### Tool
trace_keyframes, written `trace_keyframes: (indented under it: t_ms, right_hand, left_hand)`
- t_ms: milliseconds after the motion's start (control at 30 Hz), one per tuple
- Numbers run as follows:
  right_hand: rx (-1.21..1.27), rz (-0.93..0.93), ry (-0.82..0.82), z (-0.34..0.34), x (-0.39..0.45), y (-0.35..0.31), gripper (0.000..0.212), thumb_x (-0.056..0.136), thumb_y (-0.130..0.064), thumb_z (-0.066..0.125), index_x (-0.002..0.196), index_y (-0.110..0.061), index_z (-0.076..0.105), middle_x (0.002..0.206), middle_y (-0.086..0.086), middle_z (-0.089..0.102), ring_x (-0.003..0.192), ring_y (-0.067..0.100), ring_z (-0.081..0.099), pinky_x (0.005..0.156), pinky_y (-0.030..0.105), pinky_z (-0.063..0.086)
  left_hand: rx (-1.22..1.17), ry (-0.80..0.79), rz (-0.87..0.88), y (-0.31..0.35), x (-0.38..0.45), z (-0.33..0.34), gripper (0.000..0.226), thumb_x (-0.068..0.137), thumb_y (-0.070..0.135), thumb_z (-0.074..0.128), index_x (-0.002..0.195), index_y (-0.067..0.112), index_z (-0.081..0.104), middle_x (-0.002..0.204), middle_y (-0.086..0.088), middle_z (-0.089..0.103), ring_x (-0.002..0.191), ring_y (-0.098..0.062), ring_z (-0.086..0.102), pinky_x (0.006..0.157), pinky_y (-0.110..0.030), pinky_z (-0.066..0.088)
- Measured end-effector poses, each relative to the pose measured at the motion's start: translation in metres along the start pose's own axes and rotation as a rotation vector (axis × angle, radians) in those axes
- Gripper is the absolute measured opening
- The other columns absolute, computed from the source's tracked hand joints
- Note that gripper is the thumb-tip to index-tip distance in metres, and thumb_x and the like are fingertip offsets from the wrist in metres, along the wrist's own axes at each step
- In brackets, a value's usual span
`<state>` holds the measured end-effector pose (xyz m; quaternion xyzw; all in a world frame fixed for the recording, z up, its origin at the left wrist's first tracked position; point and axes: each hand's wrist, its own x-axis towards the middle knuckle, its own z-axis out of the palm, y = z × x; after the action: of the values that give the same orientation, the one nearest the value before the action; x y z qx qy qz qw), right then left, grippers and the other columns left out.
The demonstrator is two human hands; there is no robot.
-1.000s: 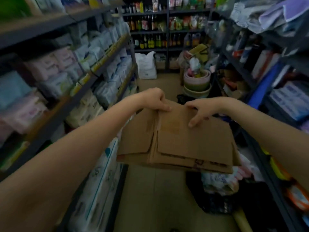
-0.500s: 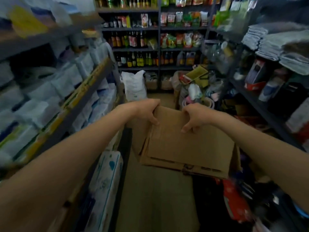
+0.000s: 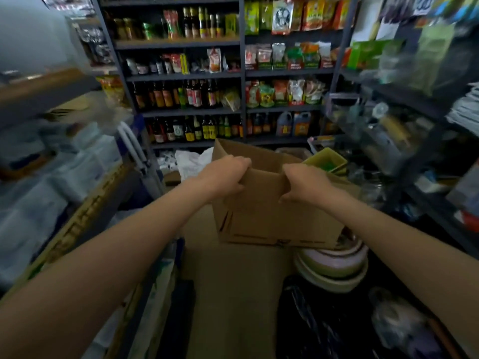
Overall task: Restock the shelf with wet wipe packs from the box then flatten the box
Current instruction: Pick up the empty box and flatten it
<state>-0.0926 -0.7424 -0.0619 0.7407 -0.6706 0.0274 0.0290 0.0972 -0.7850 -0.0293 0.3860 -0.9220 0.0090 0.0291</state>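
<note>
**Box held up in the aisle between both my hands**

I have the cardboard box in front of me at arm's length, above the aisle floor. My left hand grips its top edge near the left corner, fingers curled over the rim and thumb on the near face. My right hand pinches the same edge just to the right, fingers folded over the cardboard and clamped on it. The two hands are close together, with a short stretch of rim showing between them. The near panel hangs down below my fingers; another flap stands up beyond my left knuckles. I cannot see inside the box.

Below my right wrist, a stack of bowls sits on the floor, partly hidden by the box's lower edge. Nearer to me, under my right forearm, lie dark bags; what they hold I cannot tell. Beyond my right fingers is a yellow-green tub, and beyond my left fingers a white plastic bag.

To the left of my left arm runs a shelf with pale soft packs, blurred. Straight ahead, past both hands, the far shelves carry rows of bottles, packets of snacks and two brown jugs. To the right of my right arm, more shelving is too blurred to read.
</note>
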Motion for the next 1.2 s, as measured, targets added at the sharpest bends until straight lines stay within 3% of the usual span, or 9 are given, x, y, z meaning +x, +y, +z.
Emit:
trace_keyframes:
  t_ms: [167,400,600,767,833,1000,1133,1200]
  right_hand:
    - [-0.004,0.003,0.021,0.011,0.167,0.035,0.045,0.075,-0.042,0.071,0.086,-0.019,0.034,0.102,0.005,0.055,0.092,0.025,0.057,0.061,0.031,0.036]
    - [0.03,0.139,0.029,0.067,0.394,0.104,0.045,0.075,-0.042,0.071,0.087,-0.02,0.033,0.105,0.003,0.055,0.093,0.024,0.058,0.062,0.031,0.037]
    - [0.058,0.349,-0.034,0.104,0.525,0.191,0.049,0.075,-0.046,0.069,0.102,-0.015,0.043,0.11,0.003,0.054,0.1,0.026,0.058,0.066,0.033,0.038]
    - [0.047,0.443,-0.113,0.153,0.635,0.29,0.056,0.08,-0.046,0.065,0.12,-0.016,0.041,0.119,0.003,0.051,0.107,0.026,0.056,0.075,0.034,0.042]
    - [0.052,0.468,-0.188,0.18,0.675,0.336,0.061,0.081,-0.044,0.064,0.129,-0.016,0.037,0.126,0.004,0.048,0.11,0.026,0.055,0.082,0.035,0.045]
    - [0.129,0.517,-0.374,0.241,0.738,0.436,0.068,0.084,-0.038,0.063,0.139,-0.014,0.031,0.138,0.006,0.042,0.118,0.026,0.052,0.091,0.035,0.048]
    - [0.197,0.519,-0.526,0.281,0.754,0.478,0.055,0.089,-0.029,0.058,0.137,-0.015,0.036,0.14,0.006,0.041,0.119,0.024,0.052,0.093,0.034,0.049]
    - [0.196,0.535,-0.581,0.292,0.76,0.494,0.045,0.09,-0.024,0.056,0.132,-0.016,0.042,0.137,0.006,0.044,0.116,0.023,0.054,0.092,0.034,0.048]
  left_hand:
    - [0.027,-0.004,-0.02,-0.105,0.137,0.011,0.02,0.087,0.011,0.053,0.105,0.014,0.046,0.115,-0.006,0.051,0.107,-0.025,0.048,0.086,-0.038,0.045]
    - [0.049,-0.05,0.033,-0.241,0.355,0.045,0.019,0.091,0.01,0.044,0.109,0.016,0.047,0.118,-0.004,0.051,0.105,-0.023,0.054,0.072,-0.03,0.038]
    - [0.075,-0.141,0.145,-0.288,0.53,0.067,0.023,0.093,0.01,0.041,0.115,0.014,0.046,0.118,-0.005,0.05,0.101,-0.024,0.054,0.069,-0.032,0.039]
    - [0.059,-0.208,0.214,-0.307,0.689,0.118,0.024,0.095,0.011,0.039,0.118,0.01,0.046,0.122,-0.009,0.05,0.105,-0.025,0.053,0.072,-0.029,0.038]
    - [0.018,-0.283,0.229,-0.311,0.752,0.149,0.026,0.095,0.01,0.039,0.12,0.007,0.046,0.126,-0.01,0.049,0.112,-0.026,0.05,0.078,-0.03,0.039]
    - [-0.136,-0.549,0.267,-0.305,0.887,0.231,0.026,0.092,0.009,0.04,0.117,0.003,0.047,0.122,-0.014,0.051,0.108,-0.03,0.051,0.086,-0.036,0.042]
    - [-0.138,-0.903,0.335,-0.302,0.943,0.282,0.043,0.093,0.015,0.047,0.135,0.009,0.039,0.136,-0.011,0.044,0.12,-0.026,0.047,0.096,-0.033,0.042]
    - [-0.135,-0.999,0.372,-0.303,0.96,0.297,0.043,0.092,0.015,0.048,0.135,0.015,0.04,0.136,-0.007,0.046,0.119,-0.022,0.049,0.096,-0.033,0.045]
